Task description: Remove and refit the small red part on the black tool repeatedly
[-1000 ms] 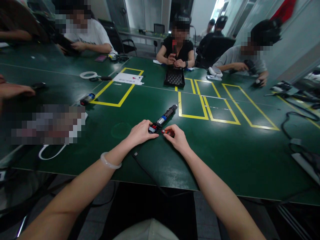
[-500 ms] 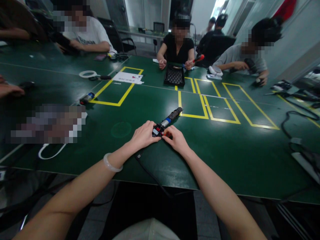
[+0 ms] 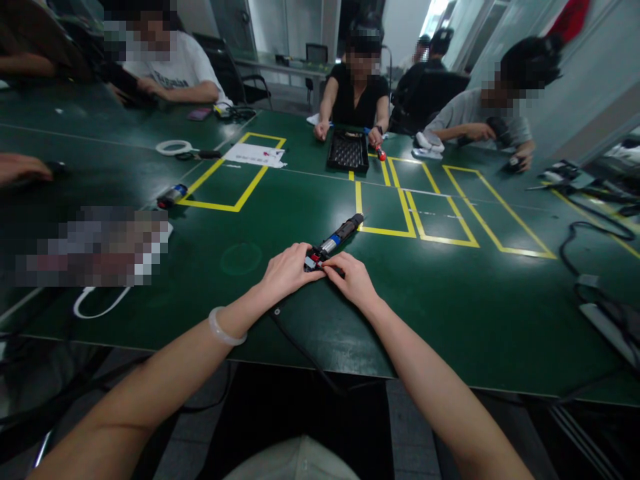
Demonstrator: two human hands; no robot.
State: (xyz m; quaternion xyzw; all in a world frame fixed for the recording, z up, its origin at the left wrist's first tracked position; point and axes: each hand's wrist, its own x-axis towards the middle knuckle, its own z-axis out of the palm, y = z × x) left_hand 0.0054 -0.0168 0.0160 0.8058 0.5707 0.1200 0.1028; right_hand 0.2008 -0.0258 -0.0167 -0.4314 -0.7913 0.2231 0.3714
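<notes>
A slim black tool with a blue band (image 3: 338, 237) lies on the green table (image 3: 450, 293), pointing away to the upper right. My left hand (image 3: 287, 270) is closed on its near end, where red and black parts show. My right hand (image 3: 353, 280) pinches the same near end from the right side; a small red piece seen earlier is now hidden under its fingers. A black cable (image 3: 300, 347) runs from under my hands to the table's front edge.
Yellow tape rectangles (image 3: 430, 213) mark the table. A black tray (image 3: 349, 152) sits before a person opposite. A second blue-banded tool (image 3: 173, 195), a white ring (image 3: 173, 147), a paper sheet (image 3: 255, 155) lie left. Cables (image 3: 595, 267) trail at right. Other people sit around.
My right hand has brought the small red piece against the tool's near end and both hands have closed together there. The tool has swung slightly. The person opposite lowered a red-handled tool.
</notes>
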